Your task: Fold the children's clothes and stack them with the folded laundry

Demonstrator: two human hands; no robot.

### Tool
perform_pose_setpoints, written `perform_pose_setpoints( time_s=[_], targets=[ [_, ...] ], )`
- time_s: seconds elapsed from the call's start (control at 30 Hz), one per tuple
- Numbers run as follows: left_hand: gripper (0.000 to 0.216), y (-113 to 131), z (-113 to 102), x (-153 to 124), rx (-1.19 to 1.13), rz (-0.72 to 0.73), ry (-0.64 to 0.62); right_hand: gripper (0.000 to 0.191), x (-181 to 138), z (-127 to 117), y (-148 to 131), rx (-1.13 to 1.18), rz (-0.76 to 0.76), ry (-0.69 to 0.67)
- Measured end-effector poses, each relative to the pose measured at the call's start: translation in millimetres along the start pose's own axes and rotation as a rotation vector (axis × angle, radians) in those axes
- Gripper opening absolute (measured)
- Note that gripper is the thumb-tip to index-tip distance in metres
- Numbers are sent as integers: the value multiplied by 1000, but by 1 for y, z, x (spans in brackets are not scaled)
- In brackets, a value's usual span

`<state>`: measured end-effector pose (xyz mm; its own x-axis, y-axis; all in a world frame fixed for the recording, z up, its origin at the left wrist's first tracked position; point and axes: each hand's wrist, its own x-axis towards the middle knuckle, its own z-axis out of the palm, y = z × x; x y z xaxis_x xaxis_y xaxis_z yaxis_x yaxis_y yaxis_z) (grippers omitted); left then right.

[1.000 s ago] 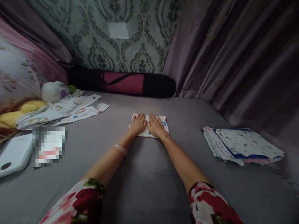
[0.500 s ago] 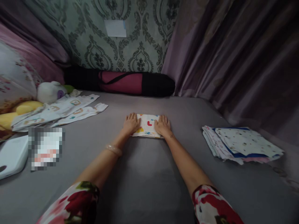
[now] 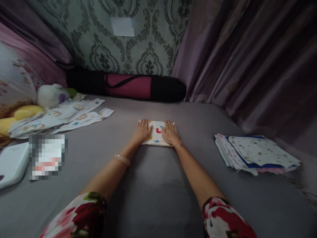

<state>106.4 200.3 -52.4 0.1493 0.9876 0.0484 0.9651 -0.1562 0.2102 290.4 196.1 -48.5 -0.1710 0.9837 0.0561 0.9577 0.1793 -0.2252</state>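
A small folded white cloth garment (image 3: 157, 133) with red, yellow and blue prints lies on the grey bed sheet (image 3: 158, 178). Flat on its left side rests my left hand (image 3: 143, 131), fingers stretched out and pointing away from me. My right hand (image 3: 170, 133) presses on the right side in the same way, its fingers extended. Between the two thumbs a red shape on the fabric shows. The hands cover the garment's left and right portions, so those parts are partly hidden.
To the right lies a stack of folded clothes (image 3: 264, 152). On the left are white printed pants (image 3: 66, 115), plush toys (image 3: 51, 96) and a white flat case (image 3: 13, 163) beside a blurred-out item (image 3: 48, 157). A long black and maroon bag (image 3: 128, 86) lies along the wall.
Both hands have slid slightly inward over the garment, left hand to the right and right hand to the left. More of the garment's outer corners shows. The view has shifted a little.
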Motion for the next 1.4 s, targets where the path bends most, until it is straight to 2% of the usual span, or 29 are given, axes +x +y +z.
perform_pose_setpoints(
  time_s=[0.07, 0.17, 0.3, 0.47, 0.6, 0.67, 0.8, 0.97, 1.07, 1.23, 1.4],
  targets=[
    [67, 4, -5, -1, 12, -1, -1, 59, 0, -5, -3, 18, 10, -18],
    [63, 15, -9, -5, 54, 59, 69, 58, -1, -12, -14, 22, -22, 25],
    [57, 25, -1, -10, 76, 119, 77, 55, -5, -5, -27, 15, -90, 39],
    [57, 24, 9, -9, 64, 116, 73, 55, -9, 5, -28, -4, -83, 22],
    [54, 19, 2, -4, -37, 109, 56, 55, -7, -4, -31, 8, -55, -20],
    [52, 15, -3, -3, -117, 70, 106, 55, -5, -10, -39, 27, -47, -27],
    [50, 5, -5, -9, -195, -69, 241, 56, 1, -9, -58, 51, -99, 49],
    [44, -5, 4, -20, -259, -110, 223, 58, 4, 5, -66, 50, -70, 41],
    [45, -8, 4, -21, -369, -144, 212, 58, 5, 5, -69, 37, -58, 30],
    [48, -12, 2, -18, -582, -266, 311, 55, 10, 6, -92, 26, -95, 52],
    [51, -17, 2, -18, -663, -295, 340, 55, 12, 13, -107, 13, -132, -2]
  ],
)
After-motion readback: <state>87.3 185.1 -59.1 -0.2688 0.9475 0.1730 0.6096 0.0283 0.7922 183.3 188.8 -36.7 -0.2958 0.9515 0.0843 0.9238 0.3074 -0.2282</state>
